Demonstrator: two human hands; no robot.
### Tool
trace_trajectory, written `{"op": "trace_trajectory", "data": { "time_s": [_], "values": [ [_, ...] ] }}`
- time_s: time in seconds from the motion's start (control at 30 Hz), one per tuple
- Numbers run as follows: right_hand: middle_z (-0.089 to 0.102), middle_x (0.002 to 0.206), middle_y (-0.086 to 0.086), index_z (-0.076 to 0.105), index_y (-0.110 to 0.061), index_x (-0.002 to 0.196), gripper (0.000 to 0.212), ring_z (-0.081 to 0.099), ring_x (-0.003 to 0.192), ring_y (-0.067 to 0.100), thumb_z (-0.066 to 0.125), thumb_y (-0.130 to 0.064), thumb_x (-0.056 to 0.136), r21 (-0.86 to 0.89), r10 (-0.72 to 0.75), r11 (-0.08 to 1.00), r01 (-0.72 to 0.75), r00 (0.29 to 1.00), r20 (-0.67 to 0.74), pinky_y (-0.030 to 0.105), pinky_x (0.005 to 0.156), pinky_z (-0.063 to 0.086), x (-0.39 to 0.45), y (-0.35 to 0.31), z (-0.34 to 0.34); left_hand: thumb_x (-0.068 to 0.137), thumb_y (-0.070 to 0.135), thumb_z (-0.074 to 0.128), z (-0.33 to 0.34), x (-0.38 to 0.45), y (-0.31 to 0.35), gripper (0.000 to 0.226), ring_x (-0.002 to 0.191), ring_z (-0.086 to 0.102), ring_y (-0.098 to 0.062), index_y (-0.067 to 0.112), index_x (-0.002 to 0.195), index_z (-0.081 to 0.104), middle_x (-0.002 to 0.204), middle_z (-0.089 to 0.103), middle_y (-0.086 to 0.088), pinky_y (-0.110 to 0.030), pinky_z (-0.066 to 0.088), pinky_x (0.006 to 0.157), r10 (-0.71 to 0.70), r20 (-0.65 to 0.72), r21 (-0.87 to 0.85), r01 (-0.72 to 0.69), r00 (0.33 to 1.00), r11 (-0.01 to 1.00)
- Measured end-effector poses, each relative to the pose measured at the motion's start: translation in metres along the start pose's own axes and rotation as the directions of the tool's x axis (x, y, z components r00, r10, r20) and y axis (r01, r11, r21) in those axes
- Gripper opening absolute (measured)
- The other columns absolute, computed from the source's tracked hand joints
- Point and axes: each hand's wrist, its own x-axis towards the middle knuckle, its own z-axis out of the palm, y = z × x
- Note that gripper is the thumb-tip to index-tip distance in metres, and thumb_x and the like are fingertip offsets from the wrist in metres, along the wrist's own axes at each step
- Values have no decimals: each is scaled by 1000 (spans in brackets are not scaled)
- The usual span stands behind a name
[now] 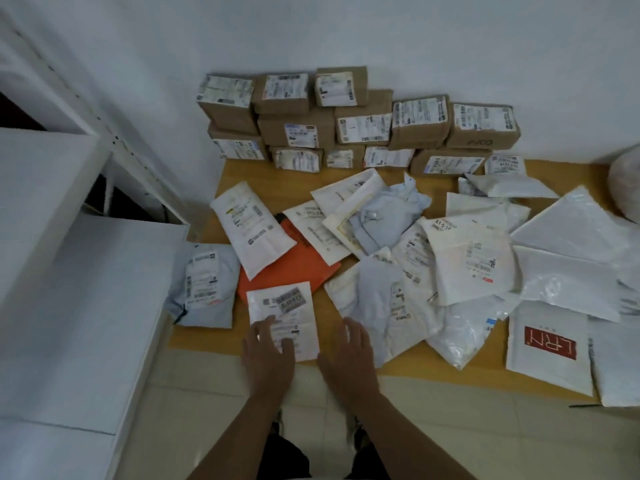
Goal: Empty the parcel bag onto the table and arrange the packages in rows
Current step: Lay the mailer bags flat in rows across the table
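Wooden table (408, 370) is lying strewn; left hand (268, 355) is pressing flat-fingered on a small labelled mailer (287, 313), right hand (346, 355) hovering open, probably sorting; squaring rows next.

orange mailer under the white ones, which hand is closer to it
Left. The left hand rests its fingers on the small white labelled packet lying just in front of the orange mailer. The right hand hovers further right, by the crumpled grey bag.

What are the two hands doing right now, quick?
Left hand: open, fingers resting on the small white packet.
Right hand: open, holding nothing, hovering by the table edge.
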Motion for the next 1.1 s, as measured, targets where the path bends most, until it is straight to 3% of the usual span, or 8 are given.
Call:
{"op": "trace_trajectory", "data": {
  "time_s": [0.2,0.27,0.37,0.47,0.6,0.83,0.93,1.1],
  "values": [
    [47,144,12,44,-30,140,80,54,120,49,41,-72,72,-256,-4,966,39,990,138,59,79,53,24,-75,66,82,30,69,-77,75,-74,72,142,17,-35,31,147,35,156,20,-11,-55,24,111,-57,-58,109,64,997,992],
    [27,157,12,30,-33,148,80,35,135,52,45,-71,79,-293,44,956,-5,991,126,68,93,42,39,-86,68,80,43,65,-96,105,-92,81,145,11,-36,34,151,27,159,10,-13,-54,19,114,-2,5,157,1,1000,988],
    [-8,163,6,3,-37,155,89,-1,148,40,55,-61,88,-164,280,951,-260,953,112,61,116,15,59,-93,66,84,64,53,-110,142,-112,82,147,2,-34,38,153,17,162,-6,-8,-50,15,117,75,221,258,-133,972,957],
    [-5,163,8,3,-35,155,98,1,148,39,66,-58,83,-35,450,892,-450,893,-11,54,117,19,66,-96,63,87,66,50,-109,159,-120,73,147,0,-33,40,150,24,162,-5,-3,-49,11,119,67,333,277,-165,941,947],
    [5,161,14,-2,-29,155,124,7,147,37,82,-54,68,78,566,825,-560,818,-101,52,117,15,67,-95,58,86,56,57,-108,165,-121,60,143,11,-32,40,142,40,157,15,-3,-46,14,117,112,284,295,-198,952,935],
    [32,137,17,-3,-35,153,121,41,122,36,78,-61,67,-112,437,887,-448,893,-109,48,101,40,66,-96,53,85,40,61,-106,158,-110,45,130,29,-26,36,129,49,142,29,-6,-39,28,108,86,334,353,-210,939,912],
    [23,150,22,2,-35,151,116,29,136,43,71,-71,66,-304,345,870,-387,920,-184,55,106,34,66,-96,57,85,37,60,-104,148,-110,50,127,33,-25,38,132,43,142,30,-6,-36,32,105,103,333,364,-229,937,903],
    [19,156,26,28,-16,149,94,22,142,48,72,-57,76,-216,-7,973,-77,931,-366,65,107,32,131,-151,33,88,38,58,-99,143,-108,63,133,28,-28,42,144,29,149,25,-7,-41,29,109,109,272,410,-217,956,886]
  ]
}}
